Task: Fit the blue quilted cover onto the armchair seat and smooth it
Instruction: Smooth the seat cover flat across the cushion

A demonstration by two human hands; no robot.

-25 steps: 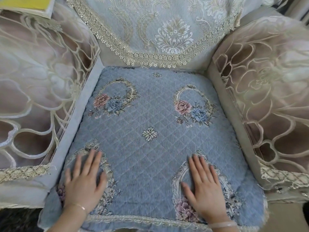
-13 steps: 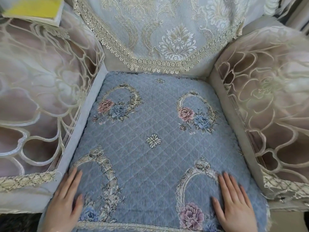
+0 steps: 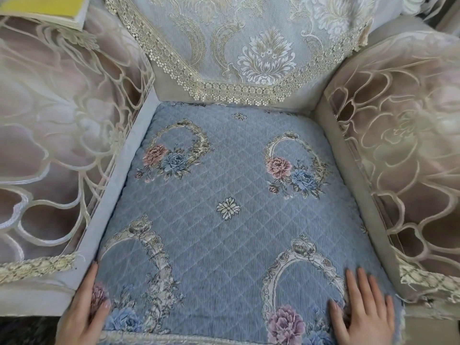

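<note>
The blue quilted cover (image 3: 224,245), woven with floral wreaths, lies flat over the armchair seat, filling the space between both arms and the backrest. My left hand (image 3: 83,312) rests palm down at the cover's front left corner, fingers slipped along the gap beside the left arm. My right hand (image 3: 366,312) lies flat with fingers spread on the front right part of the cover, over a wreath motif. Neither hand grips anything. A lace trim runs along the cover's front edge.
Lace-covered left armrest (image 3: 57,150) and right armrest (image 3: 403,158) flank the seat. A lace-edged damask cloth (image 3: 249,46) drapes the backrest. A yellow book (image 3: 49,8) lies on top of the left arm at the back.
Both hands have slid outward and toward the front corners of the cover. The view has shifted so the seat sits lower and the backrest shows more.
</note>
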